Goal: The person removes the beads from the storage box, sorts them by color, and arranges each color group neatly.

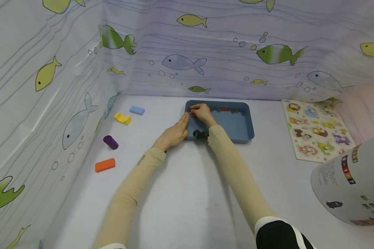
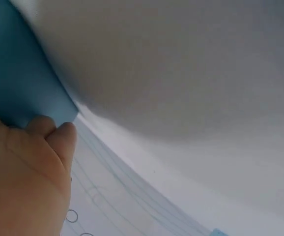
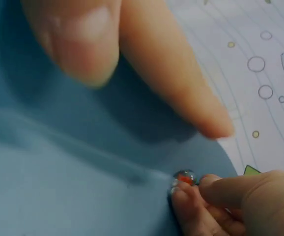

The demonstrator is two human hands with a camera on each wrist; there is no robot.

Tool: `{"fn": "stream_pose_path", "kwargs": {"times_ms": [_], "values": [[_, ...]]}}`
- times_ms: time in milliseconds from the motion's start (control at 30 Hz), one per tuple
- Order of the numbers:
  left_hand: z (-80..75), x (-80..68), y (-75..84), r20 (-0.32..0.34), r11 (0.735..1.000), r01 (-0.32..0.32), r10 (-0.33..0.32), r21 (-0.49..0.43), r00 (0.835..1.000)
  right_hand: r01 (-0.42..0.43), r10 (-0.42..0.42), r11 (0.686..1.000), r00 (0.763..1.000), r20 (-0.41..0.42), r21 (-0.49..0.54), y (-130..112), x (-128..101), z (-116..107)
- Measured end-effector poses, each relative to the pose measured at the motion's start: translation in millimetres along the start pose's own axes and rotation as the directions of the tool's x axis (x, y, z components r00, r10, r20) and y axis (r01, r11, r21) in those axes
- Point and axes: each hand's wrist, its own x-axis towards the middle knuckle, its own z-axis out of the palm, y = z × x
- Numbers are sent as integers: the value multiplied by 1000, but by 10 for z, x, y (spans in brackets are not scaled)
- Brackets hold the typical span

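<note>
A blue-grey tray (image 1: 233,128) lies on the white table. My right hand (image 1: 202,113) reaches into its far left corner. In the right wrist view, thumb and finger pinch a clear glass marble (image 3: 185,176) with orange-red inside, low beside the tray wall. Several small red, blue and brown pieces (image 1: 224,109) line the far wall; they look like more marbles, but are too small to be sure. My left hand (image 1: 172,134) rests against the tray's left edge with extended fingers. Its thumb (image 3: 90,46) and a finger appear large and close in the right wrist view.
On the left are a light blue block (image 1: 137,110), a yellow curved block (image 1: 123,118), a purple cylinder (image 1: 110,142) and an orange block (image 1: 105,165). A cartoon picture board (image 1: 318,131) and a white printed bucket (image 1: 346,183) stand right. Fish-patterned sheeting (image 1: 162,79) encloses the back and left.
</note>
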Motion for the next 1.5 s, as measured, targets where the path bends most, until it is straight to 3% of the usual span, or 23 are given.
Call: {"fn": "stream_pose_path", "kwargs": {"times_ms": [167, 267, 533, 700, 867, 1033, 1200, 1367, 1500], "values": [[-6, 15, -20, -20, 999, -28, 28, 35, 999, 12, -11, 991, 1000, 3, -130, -39, -63, 52], [-14, 14, -28, -35, 998, -35, 36, 45, 999, 11, -15, 987, 1000, -21, -159, -45, -86, 80], [-47, -56, -43, -8, 998, 48, -48, 40, 999, 49, -50, 996, 999, -9, -76, 19, -193, -20], [-109, -69, -43, -13, 997, 49, -49, 57, 999, 125, -124, 992, 991, 47, -21, -3, -492, -214], [-152, -54, -52, -15, 998, 27, -26, 57, 1000, 194, -190, 981, 964, 183, -2, -59, -957, -287], [-163, -46, -55, -8, 999, 10, -10, 53, 1000, 230, -221, 973, 907, 359, 18, -5, -1272, -99], [-148, -52, -64, 2, 1000, -7, 7, 31, 1000, 241, -214, 970, 856, 472, 3, 119, -1357, 234], [-120, -50, -92, 26, 999, -34, 33, 22, 999, 266, -227, 964, 853, 469, -17, 202, -1362, 535], [-96, -40, -138, 31, 998, -58, 58, -2, 998, 389, -317, 916, 851, 419, -99, 259, -1352, 704]]}}
